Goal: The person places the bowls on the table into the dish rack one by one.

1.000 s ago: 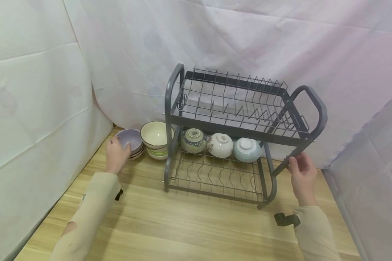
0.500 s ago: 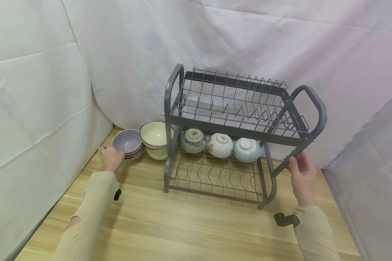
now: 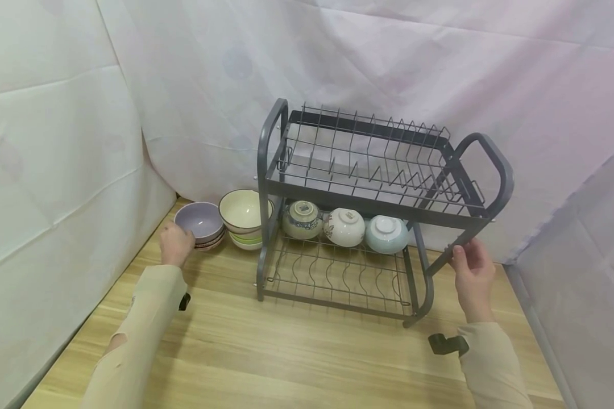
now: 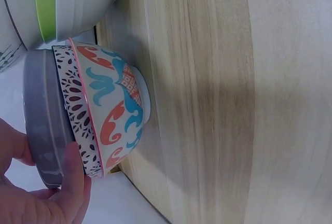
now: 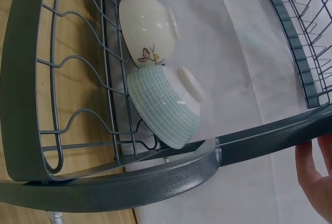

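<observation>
At the left, my left hand pinches the wall of a purple-grey bowl, the top one of a stack. In the left wrist view, its fingers lie against the outside of that bowl, close to the dark-spotted rim band of the bowl beneath. Under these sits a bowl with orange and blue patterns. My right hand holds the slanting right side post of a grey two-tier dish rack. Fingertips behind the post are partly hidden.
Beside the purple stack stands another stack, topped by a cream bowl over a green-banded one. Upside down on the lower tier sit a blue-patterned bowl, a white floral bowl and a pale blue bowl. White cloth walls surround the table.
My left hand has shifted left and slightly down from above the purple bowl to its near left side. The bowl has moved a little left. My right hand stays on the rack post.
</observation>
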Action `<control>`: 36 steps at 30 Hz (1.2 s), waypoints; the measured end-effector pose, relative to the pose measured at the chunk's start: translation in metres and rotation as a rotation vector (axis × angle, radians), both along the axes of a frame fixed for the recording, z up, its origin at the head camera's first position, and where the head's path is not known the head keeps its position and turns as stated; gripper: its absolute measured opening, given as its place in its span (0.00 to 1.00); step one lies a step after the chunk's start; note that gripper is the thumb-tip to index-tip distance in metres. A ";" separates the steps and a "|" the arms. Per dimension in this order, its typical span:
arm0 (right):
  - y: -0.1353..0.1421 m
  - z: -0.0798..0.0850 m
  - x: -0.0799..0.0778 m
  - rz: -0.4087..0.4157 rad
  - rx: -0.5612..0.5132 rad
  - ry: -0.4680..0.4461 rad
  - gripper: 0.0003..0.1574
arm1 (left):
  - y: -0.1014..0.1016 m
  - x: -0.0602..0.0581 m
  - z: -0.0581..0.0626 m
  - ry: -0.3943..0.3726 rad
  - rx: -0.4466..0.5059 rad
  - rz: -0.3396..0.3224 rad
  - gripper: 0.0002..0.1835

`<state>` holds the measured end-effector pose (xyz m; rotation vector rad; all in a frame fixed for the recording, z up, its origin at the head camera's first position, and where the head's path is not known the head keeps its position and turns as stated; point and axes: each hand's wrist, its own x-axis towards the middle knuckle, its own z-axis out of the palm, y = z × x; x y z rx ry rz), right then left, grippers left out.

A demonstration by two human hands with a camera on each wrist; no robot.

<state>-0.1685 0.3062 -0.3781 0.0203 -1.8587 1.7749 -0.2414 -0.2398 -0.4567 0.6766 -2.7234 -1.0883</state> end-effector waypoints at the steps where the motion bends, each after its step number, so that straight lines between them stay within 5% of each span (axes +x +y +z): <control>1: 0.000 0.000 0.000 0.001 0.001 0.003 0.14 | 0.000 0.000 0.000 0.008 -0.006 0.004 0.27; 21: 0.001 -0.003 0.000 -0.015 0.048 -0.006 0.15 | 0.001 -0.003 0.010 -0.018 -0.045 0.049 0.28; 36: -0.001 -0.002 0.000 -0.019 0.039 0.000 0.13 | -0.006 -0.004 0.006 0.128 -0.077 0.058 0.26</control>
